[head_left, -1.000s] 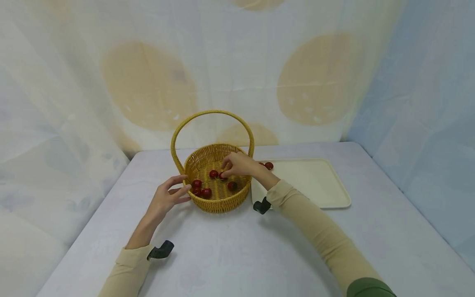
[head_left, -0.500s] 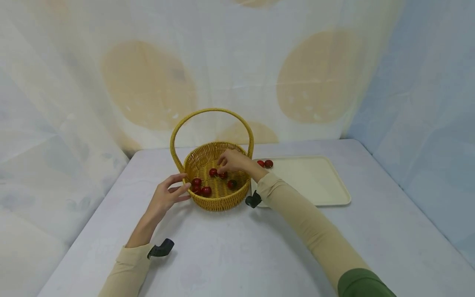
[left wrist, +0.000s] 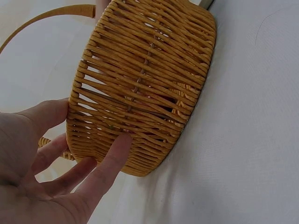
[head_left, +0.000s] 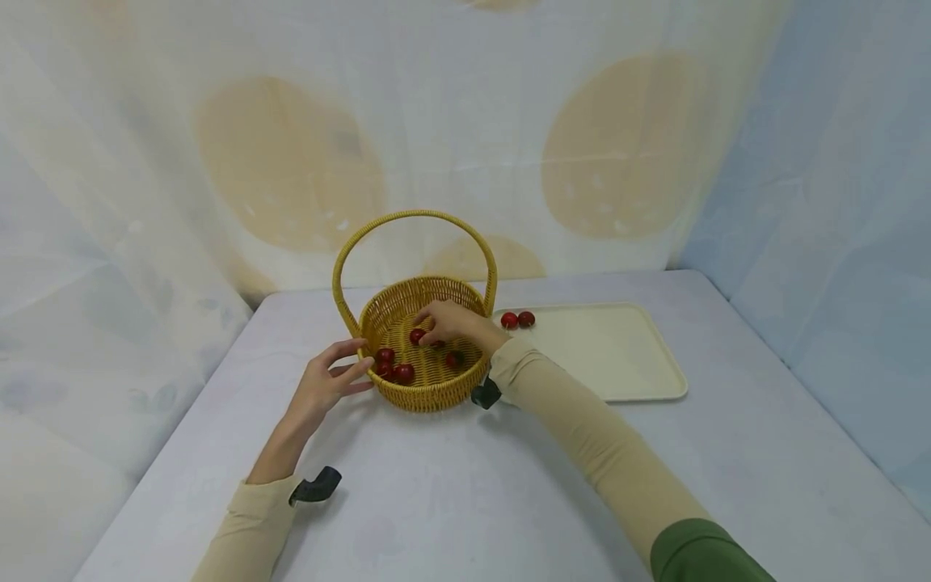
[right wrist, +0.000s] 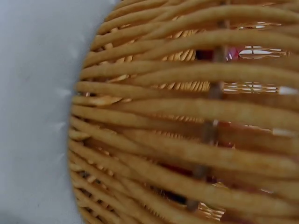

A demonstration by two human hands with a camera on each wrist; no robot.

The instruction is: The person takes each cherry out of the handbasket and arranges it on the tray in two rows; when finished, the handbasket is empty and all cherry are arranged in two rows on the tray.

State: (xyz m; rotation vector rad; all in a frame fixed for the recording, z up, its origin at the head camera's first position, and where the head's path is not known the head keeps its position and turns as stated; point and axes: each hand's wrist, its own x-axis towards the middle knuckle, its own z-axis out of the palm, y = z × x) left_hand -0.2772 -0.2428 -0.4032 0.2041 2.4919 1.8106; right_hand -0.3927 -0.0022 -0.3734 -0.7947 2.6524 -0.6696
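Observation:
My left hand (head_left: 326, 380) steadies the round yellow wicker basket (head_left: 429, 398) at its left side. In the left wrist view its thumb and fingers (left wrist: 110, 163) spread against the rim and outer wall, without wrapping it. Over the inside of the basket reaches my right hand (head_left: 451, 321), index finger and thumb parted right at a dark red cherry (head_left: 417, 336). Another cherry (head_left: 439, 344) is partly hidden under this hand, and one more cherry (head_left: 454, 360) lies nearer the front. Several cherries (head_left: 404, 373) cluster at the left. Wickerwork (right wrist: 187, 112) hides the right fingers in the right wrist view.
A cream rectangular tray (head_left: 611, 356) lies right of the basket, with two cherries (head_left: 517, 320) at its back left corner. The tall basket handle (head_left: 418, 214) arches above the bowl. Patterned cloth (head_left: 451, 145) hangs behind the white table (head_left: 451, 501).
My right hand has shifted left inside the basket, from above one cherry to the cherry beside it. The tray's two cherries have come into fuller view. My left hand stays at the basket.

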